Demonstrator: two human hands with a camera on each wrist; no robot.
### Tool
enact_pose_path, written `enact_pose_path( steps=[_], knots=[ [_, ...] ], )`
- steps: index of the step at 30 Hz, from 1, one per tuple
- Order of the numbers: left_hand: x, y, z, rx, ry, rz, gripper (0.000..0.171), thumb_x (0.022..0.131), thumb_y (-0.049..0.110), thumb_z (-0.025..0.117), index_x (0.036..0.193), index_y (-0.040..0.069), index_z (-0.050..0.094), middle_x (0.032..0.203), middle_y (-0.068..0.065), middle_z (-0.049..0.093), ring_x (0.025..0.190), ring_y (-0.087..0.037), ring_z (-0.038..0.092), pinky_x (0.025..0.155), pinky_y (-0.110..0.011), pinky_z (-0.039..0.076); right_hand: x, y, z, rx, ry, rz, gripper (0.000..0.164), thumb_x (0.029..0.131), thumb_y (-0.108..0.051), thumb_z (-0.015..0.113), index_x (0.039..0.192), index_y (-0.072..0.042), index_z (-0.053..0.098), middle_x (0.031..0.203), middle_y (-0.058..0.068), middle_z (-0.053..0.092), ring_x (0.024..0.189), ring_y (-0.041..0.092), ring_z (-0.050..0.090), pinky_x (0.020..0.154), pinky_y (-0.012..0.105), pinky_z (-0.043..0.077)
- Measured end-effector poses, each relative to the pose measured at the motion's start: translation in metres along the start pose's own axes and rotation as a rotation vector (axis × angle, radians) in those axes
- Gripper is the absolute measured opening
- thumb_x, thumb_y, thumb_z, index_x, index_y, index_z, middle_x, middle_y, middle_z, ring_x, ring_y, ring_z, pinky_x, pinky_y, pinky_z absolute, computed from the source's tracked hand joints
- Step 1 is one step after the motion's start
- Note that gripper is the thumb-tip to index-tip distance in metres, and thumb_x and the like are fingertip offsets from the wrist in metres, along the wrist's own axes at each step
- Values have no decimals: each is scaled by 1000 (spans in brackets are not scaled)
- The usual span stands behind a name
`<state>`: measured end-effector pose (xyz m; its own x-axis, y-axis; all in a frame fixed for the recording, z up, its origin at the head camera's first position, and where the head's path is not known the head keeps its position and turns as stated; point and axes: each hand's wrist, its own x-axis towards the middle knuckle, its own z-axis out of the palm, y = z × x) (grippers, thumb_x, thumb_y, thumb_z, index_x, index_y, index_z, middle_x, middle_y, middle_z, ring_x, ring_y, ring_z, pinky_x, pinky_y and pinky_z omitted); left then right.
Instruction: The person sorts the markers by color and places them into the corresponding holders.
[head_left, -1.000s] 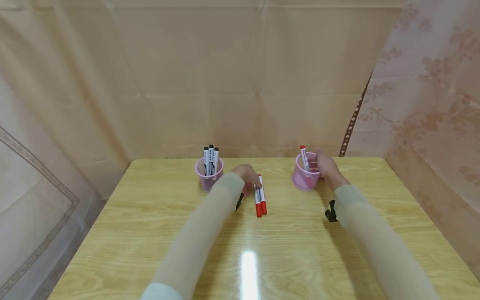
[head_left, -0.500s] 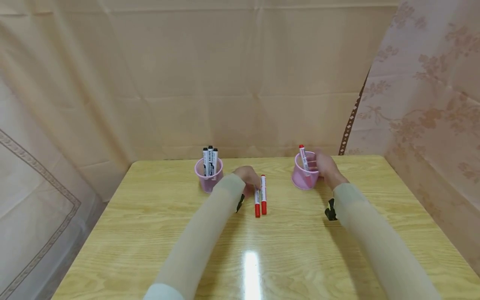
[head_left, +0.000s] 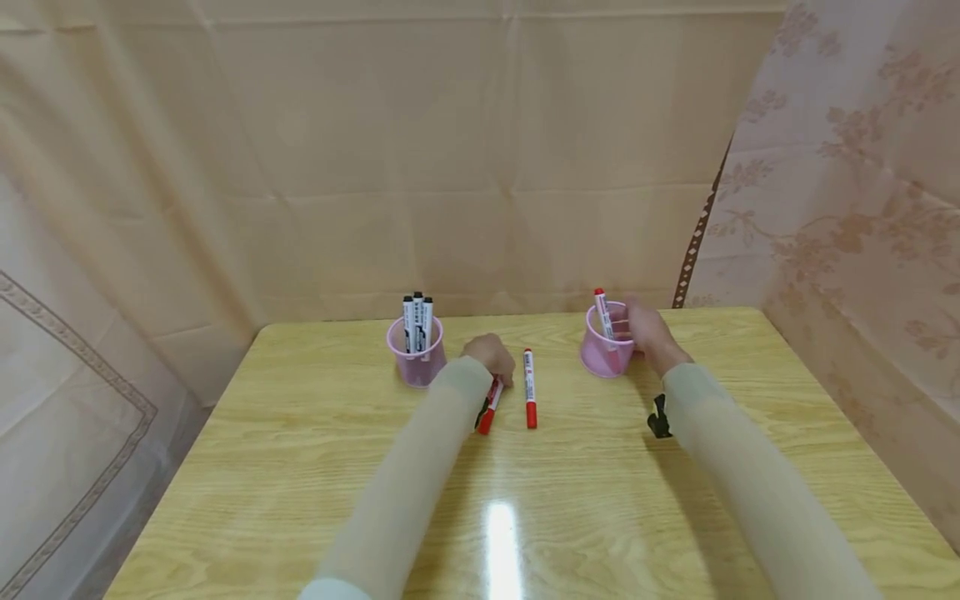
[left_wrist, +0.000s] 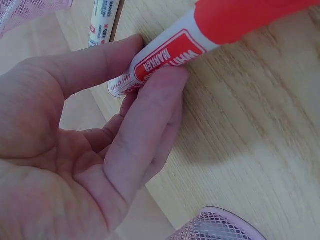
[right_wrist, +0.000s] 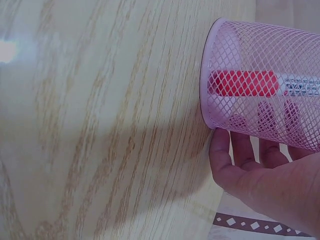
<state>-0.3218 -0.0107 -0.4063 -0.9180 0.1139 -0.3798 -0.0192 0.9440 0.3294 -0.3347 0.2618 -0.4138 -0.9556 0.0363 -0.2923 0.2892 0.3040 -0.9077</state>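
My left hand (head_left: 489, 357) pinches a red-capped whiteboard marker (left_wrist: 167, 55) between thumb and fingers, the marker tilted over the wooden table. Its red cap (head_left: 487, 421) points toward the table's front in the head view. Another red marker (head_left: 529, 387) lies on the table just right of that hand. On the right, my right hand (head_left: 651, 332) holds the side of a pink mesh pen cup (head_left: 602, 358); some fingertips show through the mesh in the right wrist view. A single red marker (right_wrist: 245, 83) leans inside this cup, cap end at its base.
A second pink mesh pen cup (head_left: 417, 367) stands left of my left hand, with several black-ended markers (head_left: 417, 323) upright in it. Beige cloth (head_left: 360, 167) hangs behind the table's (head_left: 300, 467) back edge.
My left hand has picked out the left one of the two red markers, turning it and drawing it leftward, away from the other. My right hand stays at its cup.
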Motion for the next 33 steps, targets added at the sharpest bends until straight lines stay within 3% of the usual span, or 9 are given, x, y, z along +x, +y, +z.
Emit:
enact_pose_path(
  steps=[9, 18, 33],
  knots=[
    [-3, 0, -2, -68, 2, -45, 16, 80, 12, 81, 77, 6, 66, 72, -5, 59, 56, -14, 54, 48, -23, 45, 2, -4, 1, 15, 0, 8, 79, 106, -56, 7, 151, -1, 41, 151, 22, 43, 135, 38, 43, 109, 50, 39],
    [-6, 1, -2, -112, -4, -45, 16, 80, 13, 82, 80, 4, 69, 71, -6, 60, 56, -15, 55, 48, -24, 47, -2, -4, -1, 16, -5, 18, 80, 106, -55, 5, 152, 1, 39, 153, 23, 41, 137, 40, 41, 112, 52, 37],
    [3, -4, 4, -123, -17, -44, 20, 78, 14, 83, 78, 4, 67, 68, -6, 60, 51, -15, 55, 47, -24, 48, 1, 0, -2, 2, -13, 7, 78, 107, -53, 6, 152, 0, 40, 151, 23, 43, 136, 39, 44, 108, 50, 40]
  ],
)
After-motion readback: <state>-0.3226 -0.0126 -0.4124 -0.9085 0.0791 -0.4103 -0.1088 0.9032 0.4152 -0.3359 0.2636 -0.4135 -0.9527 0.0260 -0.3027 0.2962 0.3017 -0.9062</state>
